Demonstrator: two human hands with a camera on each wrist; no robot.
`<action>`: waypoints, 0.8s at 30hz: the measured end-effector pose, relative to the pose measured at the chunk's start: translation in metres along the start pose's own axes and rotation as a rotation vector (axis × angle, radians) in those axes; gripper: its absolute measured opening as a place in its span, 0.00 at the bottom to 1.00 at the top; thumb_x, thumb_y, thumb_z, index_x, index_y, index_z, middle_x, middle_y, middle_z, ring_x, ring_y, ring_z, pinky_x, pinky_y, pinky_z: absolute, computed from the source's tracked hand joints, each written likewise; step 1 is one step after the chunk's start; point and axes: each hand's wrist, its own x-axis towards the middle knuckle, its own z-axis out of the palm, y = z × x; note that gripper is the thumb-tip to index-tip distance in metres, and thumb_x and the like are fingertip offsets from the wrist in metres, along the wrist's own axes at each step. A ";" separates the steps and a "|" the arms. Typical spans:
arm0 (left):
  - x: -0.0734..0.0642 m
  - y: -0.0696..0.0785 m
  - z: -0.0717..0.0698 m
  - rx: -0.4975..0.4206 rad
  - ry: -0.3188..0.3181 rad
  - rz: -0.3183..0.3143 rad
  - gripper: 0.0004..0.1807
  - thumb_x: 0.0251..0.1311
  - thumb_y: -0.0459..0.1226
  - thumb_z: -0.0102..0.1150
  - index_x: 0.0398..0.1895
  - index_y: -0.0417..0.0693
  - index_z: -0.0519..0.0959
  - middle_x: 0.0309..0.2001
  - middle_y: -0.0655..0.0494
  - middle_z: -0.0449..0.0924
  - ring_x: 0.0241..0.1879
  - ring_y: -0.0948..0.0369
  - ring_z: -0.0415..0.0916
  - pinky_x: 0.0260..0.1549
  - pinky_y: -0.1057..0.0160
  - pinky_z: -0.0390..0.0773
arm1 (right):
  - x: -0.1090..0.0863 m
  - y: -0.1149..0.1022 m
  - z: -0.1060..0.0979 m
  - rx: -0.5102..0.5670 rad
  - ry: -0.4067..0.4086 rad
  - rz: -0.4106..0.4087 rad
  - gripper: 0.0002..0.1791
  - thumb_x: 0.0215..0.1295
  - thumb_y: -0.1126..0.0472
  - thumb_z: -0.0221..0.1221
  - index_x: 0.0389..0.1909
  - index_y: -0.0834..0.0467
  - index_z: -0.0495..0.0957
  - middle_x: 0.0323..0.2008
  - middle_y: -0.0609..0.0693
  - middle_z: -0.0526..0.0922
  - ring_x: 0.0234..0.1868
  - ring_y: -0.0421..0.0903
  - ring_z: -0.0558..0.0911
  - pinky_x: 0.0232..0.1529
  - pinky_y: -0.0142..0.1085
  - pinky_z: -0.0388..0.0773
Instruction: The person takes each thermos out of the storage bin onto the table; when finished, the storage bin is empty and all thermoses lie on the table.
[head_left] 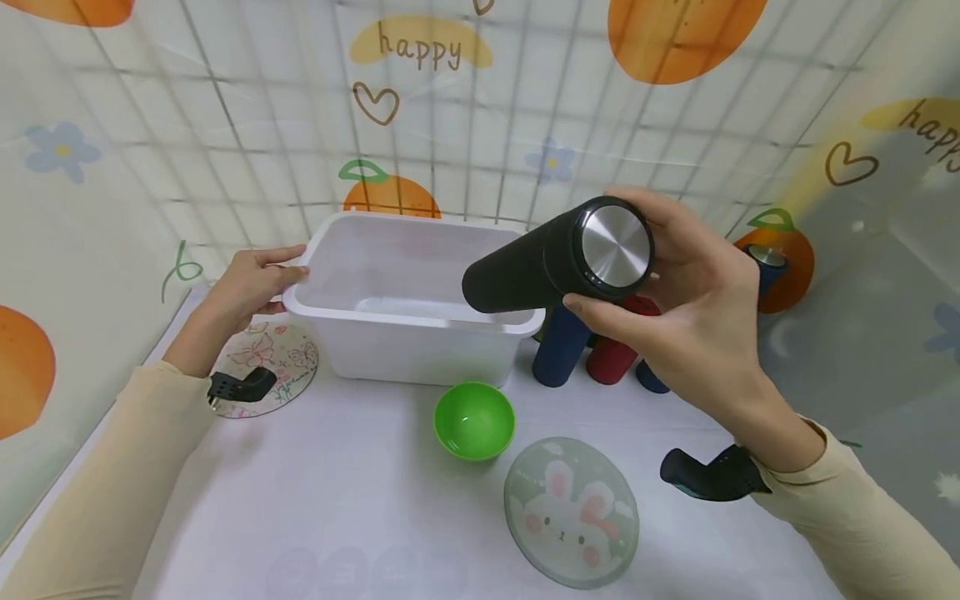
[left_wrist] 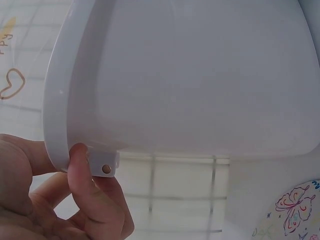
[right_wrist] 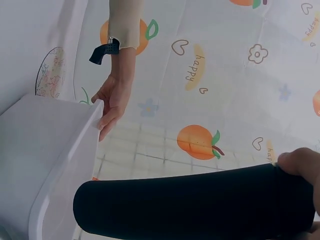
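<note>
In the head view my right hand (head_left: 697, 292) grips a black thermos bottle (head_left: 517, 271) by its silver-topped lid end. The bottle is tilted, its base pointing left over the right part of a white plastic bin (head_left: 420, 346). The right wrist view shows the bottle's dark body (right_wrist: 190, 205) lengthwise, with fingertips (right_wrist: 295, 162) at the lid end. At the bin's left end my left hand (head_left: 251, 287) pinches the rim, and the left wrist view shows the thumb and fingers (left_wrist: 95, 190) around that edge. The far part of the bin's floor shows bare.
Behind my right hand stand a blue bottle (head_left: 558, 346), a red bottle (head_left: 611, 358) and another blue-topped bottle (head_left: 767, 262). A green bowl (head_left: 474, 421) sits before the bin. A round bunny mat (head_left: 572, 512) lies at front right, a floral round mat (head_left: 292, 367) at left.
</note>
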 end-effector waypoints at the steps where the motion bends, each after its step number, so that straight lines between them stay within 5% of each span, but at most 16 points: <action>1: 0.000 0.000 0.000 -0.001 0.001 0.000 0.32 0.73 0.44 0.53 0.78 0.53 0.59 0.66 0.35 0.69 0.37 0.67 0.77 0.33 0.65 0.81 | -0.002 -0.002 -0.001 0.008 0.006 -0.005 0.39 0.37 0.86 0.70 0.59 0.73 0.75 0.47 0.67 0.82 0.47 0.58 0.80 0.46 0.38 0.82; 12: -0.001 -0.001 0.000 -0.009 0.000 0.002 0.33 0.73 0.44 0.53 0.78 0.53 0.59 0.66 0.35 0.68 0.38 0.67 0.77 0.33 0.65 0.81 | -0.018 -0.019 -0.010 0.086 0.067 -0.008 0.40 0.33 0.90 0.67 0.57 0.79 0.72 0.49 0.75 0.78 0.48 0.59 0.79 0.51 0.39 0.80; 20: -0.003 -0.001 0.000 -0.007 0.004 0.003 0.33 0.73 0.45 0.53 0.78 0.51 0.58 0.66 0.35 0.69 0.39 0.65 0.77 0.34 0.64 0.81 | -0.034 -0.021 -0.023 0.155 0.070 -0.017 0.43 0.28 0.93 0.66 0.57 0.84 0.68 0.52 0.80 0.73 0.55 0.69 0.75 0.54 0.44 0.78; 24: -0.001 -0.001 0.000 0.003 -0.003 0.007 0.33 0.73 0.45 0.53 0.78 0.52 0.58 0.66 0.36 0.69 0.40 0.64 0.77 0.34 0.65 0.82 | -0.045 -0.023 -0.033 0.120 0.070 0.023 0.45 0.28 0.94 0.66 0.58 0.84 0.66 0.55 0.81 0.71 0.58 0.70 0.74 0.54 0.44 0.77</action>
